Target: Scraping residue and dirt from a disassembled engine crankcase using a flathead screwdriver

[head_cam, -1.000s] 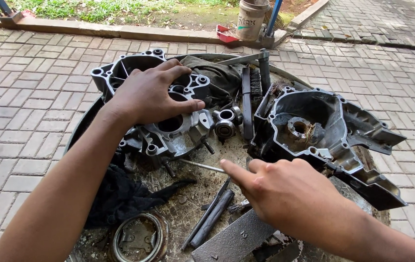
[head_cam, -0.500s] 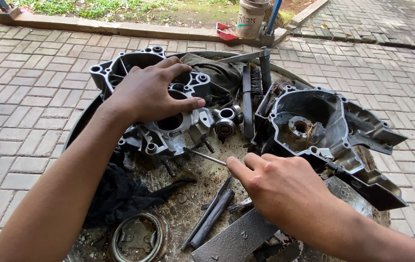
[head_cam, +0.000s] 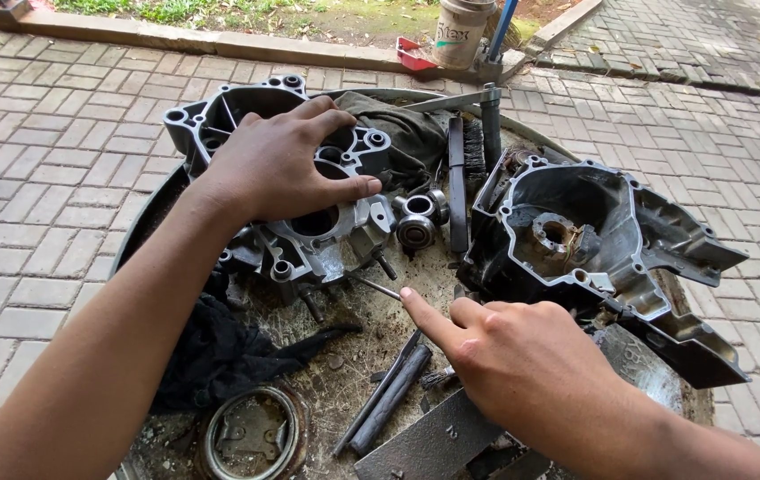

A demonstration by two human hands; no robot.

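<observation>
The left hand (head_cam: 277,169) is lying flat, fingers spread, on top of the left crankcase half (head_cam: 286,178), which is sitting at the upper left of the round, grimy bench (head_cam: 353,364); the palm is covering the middle of the casting and the thumb is reaching toward its right edge. The right hand (head_cam: 522,364) is coming in from the lower right, with the forefinger stretched out and the other fingers curled under; its fingertip is touching, or all but touching, the end of a thin metal rod (head_cam: 378,287) that is pointing up and left toward the lower edge of the casting. Whether the curled fingers are pinching anything cannot be told. Just beside the casting's right edge two bearings (head_cam: 417,222) are lying close together. A wire brush (head_cam: 460,182) is lying lengthwise between the bearings and the second crankcase half (head_cam: 593,244), which is resting open side up at the right of the bench. A dark rag (head_cam: 220,347) is lying bunched under the left forearm, and a metal ring (head_cam: 251,436) is sitting near the bench's lower edge. Dark bars (head_cam: 389,400) are lying slantwise just left of the right hand, and a flat plate (head_cam: 433,440) is lying below the wrist. A grey cloth (head_cam: 406,133) is lying behind the left casting. Brick paving (head_cam: 42,178) is surrounding the bench, and a bucket (head_cam: 462,31) is standing well apart at the kerb.
</observation>
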